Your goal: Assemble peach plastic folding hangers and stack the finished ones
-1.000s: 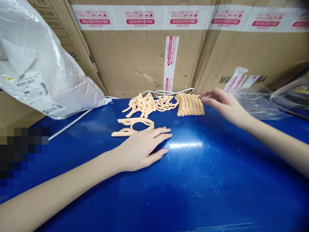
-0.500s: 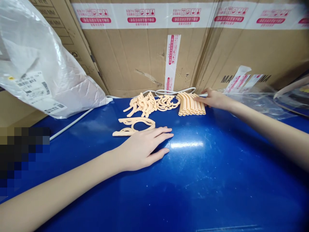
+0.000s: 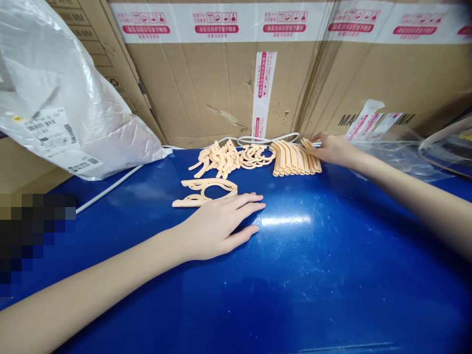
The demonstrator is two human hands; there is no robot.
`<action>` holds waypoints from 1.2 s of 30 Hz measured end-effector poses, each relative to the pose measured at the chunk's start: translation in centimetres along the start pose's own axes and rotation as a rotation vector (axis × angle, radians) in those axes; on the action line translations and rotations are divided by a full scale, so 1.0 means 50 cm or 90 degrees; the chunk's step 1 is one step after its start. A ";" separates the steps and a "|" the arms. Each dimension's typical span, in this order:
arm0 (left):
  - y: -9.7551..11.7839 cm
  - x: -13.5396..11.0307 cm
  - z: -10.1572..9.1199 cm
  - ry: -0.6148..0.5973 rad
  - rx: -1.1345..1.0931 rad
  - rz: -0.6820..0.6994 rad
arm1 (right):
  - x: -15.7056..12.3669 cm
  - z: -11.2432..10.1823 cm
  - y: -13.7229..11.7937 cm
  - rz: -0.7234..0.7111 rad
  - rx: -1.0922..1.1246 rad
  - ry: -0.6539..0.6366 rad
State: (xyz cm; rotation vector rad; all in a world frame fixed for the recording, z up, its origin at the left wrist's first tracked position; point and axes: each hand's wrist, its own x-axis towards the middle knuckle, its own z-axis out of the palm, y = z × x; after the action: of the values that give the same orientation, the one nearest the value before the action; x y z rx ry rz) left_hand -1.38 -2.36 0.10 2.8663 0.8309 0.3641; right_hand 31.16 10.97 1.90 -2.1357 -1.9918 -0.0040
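Note:
My left hand point(image 3: 223, 223) lies palm down on the blue table, its fingers spread. By its back edge is a beige folding hanger point(image 3: 191, 183), partly covered by the hand. Farther right, my right hand point(image 3: 332, 149) has its fingers closed on a curved beige hanger arm point(image 3: 312, 148) at the right end of a stack of hanger arms point(image 3: 289, 157). The fingers hide part of that piece. Left of the stack are a group of beige hooks point(image 3: 256, 156) and a heap of wavy beige hanger pieces point(image 3: 220, 160).
Tall cardboard boxes point(image 3: 206, 88) stand along the back of the blue table point(image 3: 295, 280). A white plastic parcel bag point(image 3: 92, 113) leans in at the left. A white cable point(image 3: 110, 189) runs behind the pieces. Clear plastic film point(image 3: 405, 157) lies at the right.
My right hand has shifted slightly right, and a hanger arm at the stack's right end now tilts up in its fingers. More of the stack shows. My left hand has stayed put.

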 end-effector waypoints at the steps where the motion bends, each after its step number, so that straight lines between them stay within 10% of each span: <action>1: 0.000 0.000 0.000 -0.001 0.000 -0.001 | -0.001 -0.007 0.000 -0.002 -0.008 0.014; 9: -0.003 -0.002 0.003 0.029 -0.008 -0.014 | -0.069 -0.105 -0.046 -0.110 -0.003 0.119; 16: -0.005 0.003 0.003 0.188 0.017 -0.032 | -0.233 -0.034 -0.116 -0.509 0.113 -0.003; 36: -0.004 0.002 -0.001 0.113 -0.026 0.019 | -0.287 0.020 -0.135 -0.591 0.274 -0.114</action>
State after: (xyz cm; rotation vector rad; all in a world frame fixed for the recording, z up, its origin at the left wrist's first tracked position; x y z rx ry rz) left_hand -1.40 -2.15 0.14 2.8425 0.7995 0.6402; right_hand 23.18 -2.64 -0.16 -0.8665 -2.5914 0.4275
